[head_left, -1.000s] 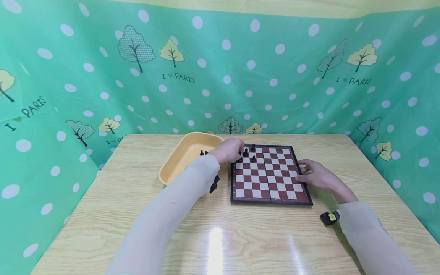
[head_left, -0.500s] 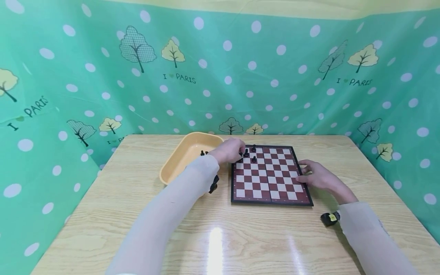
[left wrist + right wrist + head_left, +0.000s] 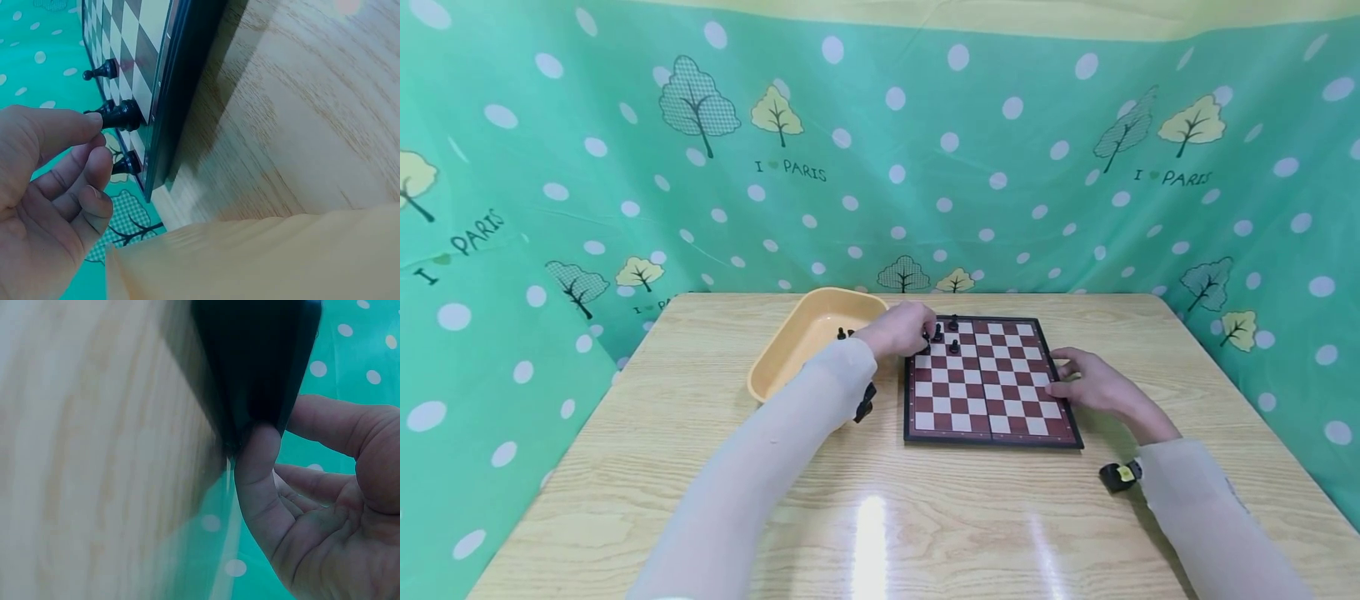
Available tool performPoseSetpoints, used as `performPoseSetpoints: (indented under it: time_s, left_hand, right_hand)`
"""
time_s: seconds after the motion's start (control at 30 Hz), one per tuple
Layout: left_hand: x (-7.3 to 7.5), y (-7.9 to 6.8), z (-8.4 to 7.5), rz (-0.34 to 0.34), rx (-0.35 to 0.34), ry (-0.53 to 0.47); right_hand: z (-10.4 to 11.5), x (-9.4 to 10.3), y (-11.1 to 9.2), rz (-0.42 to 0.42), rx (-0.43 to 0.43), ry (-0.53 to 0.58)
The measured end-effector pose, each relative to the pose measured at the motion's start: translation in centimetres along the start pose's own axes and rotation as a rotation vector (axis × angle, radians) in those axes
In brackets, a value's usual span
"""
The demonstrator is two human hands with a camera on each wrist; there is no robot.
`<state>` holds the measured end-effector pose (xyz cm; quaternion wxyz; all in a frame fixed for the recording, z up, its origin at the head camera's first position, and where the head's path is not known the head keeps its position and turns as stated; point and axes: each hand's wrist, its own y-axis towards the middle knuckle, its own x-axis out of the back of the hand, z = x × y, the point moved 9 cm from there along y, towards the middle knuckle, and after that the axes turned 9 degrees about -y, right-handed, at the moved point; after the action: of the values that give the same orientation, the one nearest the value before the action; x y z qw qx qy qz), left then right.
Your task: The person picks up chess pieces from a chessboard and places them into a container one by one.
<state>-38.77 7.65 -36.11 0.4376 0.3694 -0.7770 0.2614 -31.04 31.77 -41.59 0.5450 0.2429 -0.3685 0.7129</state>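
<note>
A folding chessboard (image 3: pixel 955 392) with brown and white squares lies on the table. My left hand (image 3: pixel 898 329) is at its far left corner, where thumb and fingertip pinch a black chess piece (image 3: pixel 125 115) whose base is at the board's surface. Beside it on the board stand a few more black pieces, among them a pawn (image 3: pixel 103 70) and another black piece (image 3: pixel 128 164). My right hand (image 3: pixel 1093 383) holds the board's right edge, its thumb over the rim and its fingers along the side. In the right wrist view its fingers (image 3: pixel 259 475) touch the board's dark frame.
Left of the board sits a yellow-orange plastic tray (image 3: pixel 767 358) with black chess pieces (image 3: pixel 841 333) in it, partly hidden by my left arm. A green dotted curtain (image 3: pixel 925 167) hangs behind the wooden table (image 3: pixel 970 517).
My left hand has shifted very slightly at the board's far left corner, still pinching the black chess piece. The right hand stays on the board's edge.
</note>
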Motion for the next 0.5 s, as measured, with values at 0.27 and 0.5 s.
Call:
performPoseSetpoints:
  time_s: [0.27, 0.5]
  left_hand:
    - [0.4, -0.6, -0.8, -0.001, -0.028, -0.008]
    - [0.9, -1.5, -1.7, 0.007, -0.047, 0.005]
  right_hand:
    - [0.1, 0.2, 0.0, -0.007, 0.003, -0.015]
    - [0.2, 0.0, -0.1, 0.003, -0.004, 0.007]
